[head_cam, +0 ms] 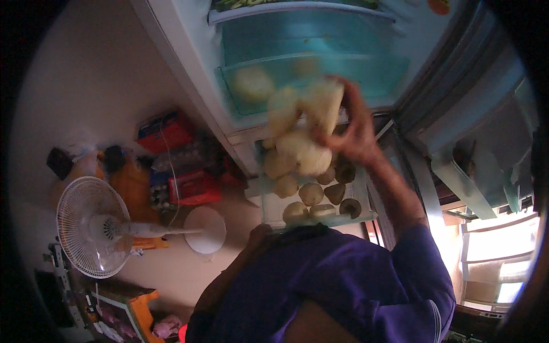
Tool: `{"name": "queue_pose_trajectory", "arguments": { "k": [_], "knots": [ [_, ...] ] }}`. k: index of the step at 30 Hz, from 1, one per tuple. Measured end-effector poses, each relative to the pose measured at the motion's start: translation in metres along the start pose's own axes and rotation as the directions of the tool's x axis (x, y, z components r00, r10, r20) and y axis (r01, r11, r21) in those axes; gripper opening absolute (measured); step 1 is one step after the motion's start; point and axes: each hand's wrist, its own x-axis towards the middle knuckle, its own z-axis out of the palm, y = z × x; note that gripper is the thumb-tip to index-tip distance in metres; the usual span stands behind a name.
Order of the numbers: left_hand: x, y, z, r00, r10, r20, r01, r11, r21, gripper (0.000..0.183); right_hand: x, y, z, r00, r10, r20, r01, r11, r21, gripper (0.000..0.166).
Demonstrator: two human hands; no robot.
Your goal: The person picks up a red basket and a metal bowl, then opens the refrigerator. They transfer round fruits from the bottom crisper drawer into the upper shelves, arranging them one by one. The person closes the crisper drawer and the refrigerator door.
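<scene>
My right hand (354,133) is gripped round a pale yellowish fruit or vegetable (324,105), blurred by motion, above the pulled-out lower drawer of a refrigerator. Pale rounded produce (304,154) sits just below it, and another pale piece (283,111) is beside it. The clear drawer (369,214) holds several round, yellowish to brownish pieces of produce (311,194). My left hand (260,233) is low at the drawer's front left corner, mostly dark; its fingers are hard to make out. Inside the compartment above, a pale round item (254,83) lies behind a clear front.
The refrigerator door (454,85) stands open on the right, with a clear door bin (461,184). A shelf (300,6) with green produce is at the top. To the left stand a white pedestal fan (94,227) and red crates (195,188). A bright window (497,257) is at lower right.
</scene>
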Motion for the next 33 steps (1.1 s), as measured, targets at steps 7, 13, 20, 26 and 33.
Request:
{"name": "queue_pose_trajectory", "arguments": {
  "k": [7, 13, 20, 26, 33],
  "knots": [
    [0.012, 0.080, -0.019, 0.970, -0.224, 0.098, 0.206, 0.965, 0.161, 0.024, 0.123, -0.015, -0.031, 0.963, -0.015, -0.270, 0.107, 0.938, 0.330, 0.065],
    [0.016, 0.096, -0.022, 0.817, -0.519, 0.251, 0.514, 0.457, -0.726, 0.026, 0.152, 0.039, -0.031, 0.928, 0.349, 0.128, -0.368, 0.911, 0.186, 0.051],
    [0.019, 0.050, -0.003, 0.851, -0.477, 0.221, 0.457, 0.463, -0.759, 0.026, 0.167, 0.065, -0.035, 0.570, 0.568, 0.593, -0.746, 0.660, 0.085, 0.053],
    [0.009, 0.085, -0.017, 0.926, -0.365, 0.093, 0.365, 0.808, -0.463, 0.020, 0.203, 0.119, 0.013, 0.490, 0.559, 0.669, -0.778, 0.626, 0.046, 0.057],
    [0.018, 0.056, -0.017, 0.992, 0.099, 0.082, -0.118, 0.958, 0.263, 0.028, 0.203, 0.083, -0.005, 0.684, 0.459, 0.566, -0.475, 0.870, -0.131, 0.060]
  ]
}}
